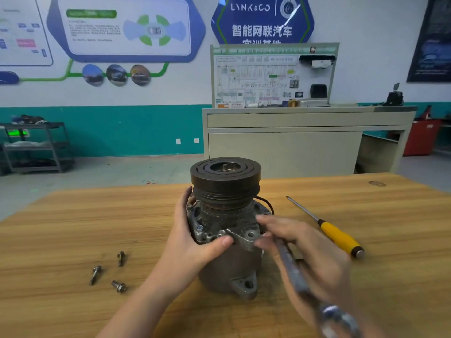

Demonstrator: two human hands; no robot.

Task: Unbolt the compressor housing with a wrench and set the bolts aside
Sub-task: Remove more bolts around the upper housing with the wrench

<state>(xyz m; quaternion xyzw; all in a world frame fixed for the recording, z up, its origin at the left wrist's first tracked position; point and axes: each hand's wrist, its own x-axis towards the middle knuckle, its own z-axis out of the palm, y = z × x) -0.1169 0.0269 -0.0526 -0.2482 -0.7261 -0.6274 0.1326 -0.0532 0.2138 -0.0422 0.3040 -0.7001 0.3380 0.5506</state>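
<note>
Right hand [301, 250] grips blurred wrench [296, 274], left hand [195, 237] clasps upright compressor [225, 225] mid-counter [73, 228], three loose bolts [108, 272] lying left, yellow-handled screwdriver [339, 236] right, wall sign [262, 19] behind reading "LYNK&CO".

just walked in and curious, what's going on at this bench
A person is unbolting a compressor standing upright on a wooden table. The left hand grips its housing; the right hand holds a wrench against it. Three bolts lie at left, a screwdriver at right.
</note>
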